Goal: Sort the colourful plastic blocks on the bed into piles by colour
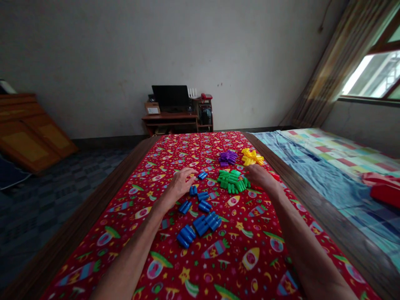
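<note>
Small plastic pieces lie sorted by colour on a red patterned cloth (175, 258). Several blue pieces (200, 216) are spread in the middle, a green pile (233, 180) lies beyond them, then a purple pile (228, 157) and a yellow pile (251, 157). My left hand (180, 183) rests palm down, fingers stretched, its fingertips at a single blue piece (202, 175). My right hand (260, 175) lies just right of the green pile with its fingers curled; whether it holds anything is hidden.
The cloth covers a wooden table with bare edges (315, 200). A bed with checked sheets (331, 166) and a red object (386, 193) sits to the right. A desk with a dark monitor (170, 98) stands at the far wall, a leaning wooden cabinet (29, 133) on the left.
</note>
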The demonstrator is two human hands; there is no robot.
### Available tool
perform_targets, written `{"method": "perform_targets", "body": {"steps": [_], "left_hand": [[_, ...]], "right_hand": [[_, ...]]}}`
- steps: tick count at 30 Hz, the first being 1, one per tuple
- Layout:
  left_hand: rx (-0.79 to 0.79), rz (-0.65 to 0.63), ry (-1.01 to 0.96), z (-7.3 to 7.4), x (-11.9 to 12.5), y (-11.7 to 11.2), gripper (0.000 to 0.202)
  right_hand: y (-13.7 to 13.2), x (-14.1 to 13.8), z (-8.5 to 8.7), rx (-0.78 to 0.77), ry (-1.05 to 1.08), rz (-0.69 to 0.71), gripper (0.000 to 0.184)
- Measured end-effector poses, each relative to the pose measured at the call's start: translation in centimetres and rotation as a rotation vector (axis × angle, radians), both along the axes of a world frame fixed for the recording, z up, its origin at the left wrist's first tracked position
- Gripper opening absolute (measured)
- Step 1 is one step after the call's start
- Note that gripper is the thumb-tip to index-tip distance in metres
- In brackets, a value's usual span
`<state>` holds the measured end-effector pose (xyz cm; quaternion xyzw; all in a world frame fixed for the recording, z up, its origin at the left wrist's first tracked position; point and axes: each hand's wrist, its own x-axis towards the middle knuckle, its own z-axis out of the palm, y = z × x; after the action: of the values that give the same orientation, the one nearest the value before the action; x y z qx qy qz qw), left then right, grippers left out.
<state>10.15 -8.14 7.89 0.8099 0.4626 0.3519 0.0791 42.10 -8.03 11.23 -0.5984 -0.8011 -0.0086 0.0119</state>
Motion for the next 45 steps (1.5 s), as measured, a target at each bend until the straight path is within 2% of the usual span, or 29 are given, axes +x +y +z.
{"method": "perform_targets", "body": {"steps": [3,8,12,16,18,21,24,27,30,36,39,42,45], "left_hand": [[0.002,-0.005,-0.001,0.1,-0.1,-0.1,0.020],[0.012,-0.014,-0.002,-0.4,-0.4,0.1,0.021],[0.002,0.025,0.023,-0.9,-1.0,0.4,0.022],[-0.066,0.028,0.098,-1.4,-2.4,-0.1,0.028],[-0.101,0.057,0.128,-2.2,-3.4,-0.6,0.036],[-0.121,0.139,0.120,-4.2,-4.9,-1.7,0.047],[-0.100,0.141,0.095,-6.4,-6.0,-2.9,0.052],[-0.054,0.109,0.103,-7.5,-6.1,-3.8,0.051],[-0.055,0.079,0.129,-7.6,-5.5,-4.4,0.051],[-0.006,0.079,0.084,-7.9,-5.0,-4.3,0.050],[-0.003,0.074,0.062,-8.3,-5.2,-4.0,0.050],[-0.022,0.068,0.056,-8.2,-5.3,-3.9,0.050],[-0.037,0.057,0.052,-8.0,-5.0,-3.8,0.050]], "right_hand": [[-0.9,-0.6,-0.6,-0.057,-0.063,-0.015,0.028],[-1.0,-1.6,-1.6,-0.070,-0.018,0.014,0.030],[-0.7,-1.6,-1.8,-0.043,0.133,0.059,0.031],[-1.6,-1.3,-1.4,0.025,0.138,0.008,0.029],[-2.6,-1.3,-1.2,0.047,0.106,-0.007,0.028],[-4.5,-1.2,-1.4,0.043,0.055,-0.009,0.027],[-5.9,-0.9,-2.7,0.063,0.060,0.057,0.034],[-6.0,-0.5,-4.4,0.113,0.128,0.125,0.047],[-5.1,-0.1,-5.5,0.157,0.184,0.159,0.053],[-3.5,-0.2,-5.9,0.190,0.290,0.179,0.059],[-4.2,0.1,-5.9,0.252,0.308,0.212,0.054],[-5.4,-0.2,-5.3,0.278,0.248,0.182,0.042],[-5.5,-2.4,-4.1,0.266,0.190,0.178,0.031]]}}
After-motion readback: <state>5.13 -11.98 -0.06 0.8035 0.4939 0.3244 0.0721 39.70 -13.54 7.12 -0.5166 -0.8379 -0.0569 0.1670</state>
